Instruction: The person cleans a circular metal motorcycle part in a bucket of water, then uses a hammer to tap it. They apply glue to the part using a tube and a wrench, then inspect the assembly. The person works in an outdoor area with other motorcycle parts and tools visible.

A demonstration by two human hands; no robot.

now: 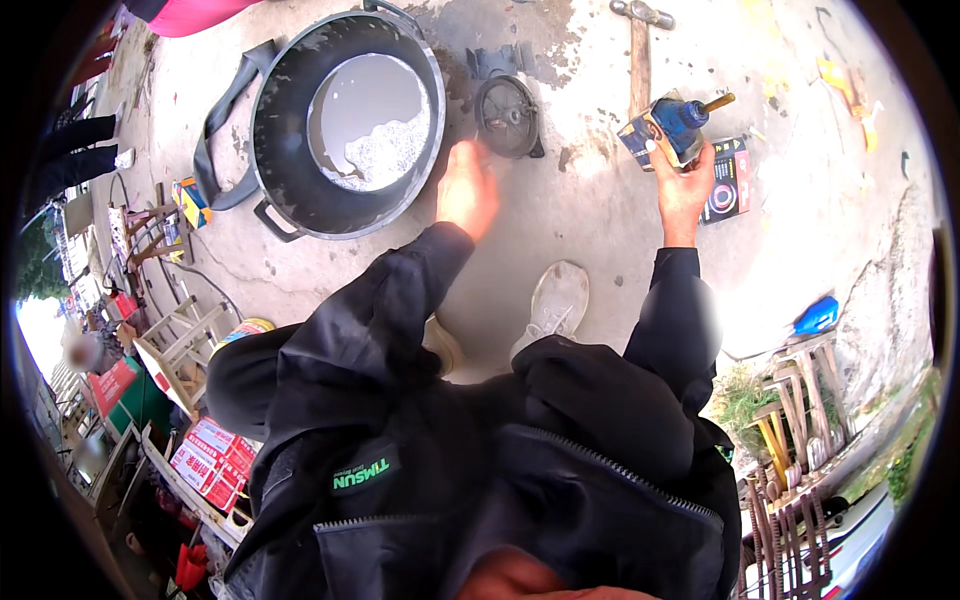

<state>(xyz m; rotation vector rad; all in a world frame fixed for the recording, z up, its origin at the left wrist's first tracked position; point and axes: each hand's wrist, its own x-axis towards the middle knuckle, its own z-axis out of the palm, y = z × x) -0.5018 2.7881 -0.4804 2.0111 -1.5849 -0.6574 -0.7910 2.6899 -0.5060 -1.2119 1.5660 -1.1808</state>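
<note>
My right hand [683,190] is closed on a small dark printed box [640,142], its thumb and fingers on either side. A blue container [682,118] with a tan stick-like piece [718,102] pointing out of it shows at the box's far end; I cannot tell whether it sits inside the box. My left hand [467,192] hovers beside the rim of a large black tub [283,130]. Its fingers are washed out by glare, so their grip is unclear. Just beyond that hand lies a round dark wheel-like part [507,117] with a spoked inside.
Cloudy water [365,115] stands in the tub, and a black rubber strip [222,130] leans against its left side. A hammer [640,55] lies beyond my right hand, a flat black box [727,182] beside it. Several long-handled tools [800,400] stand at the right.
</note>
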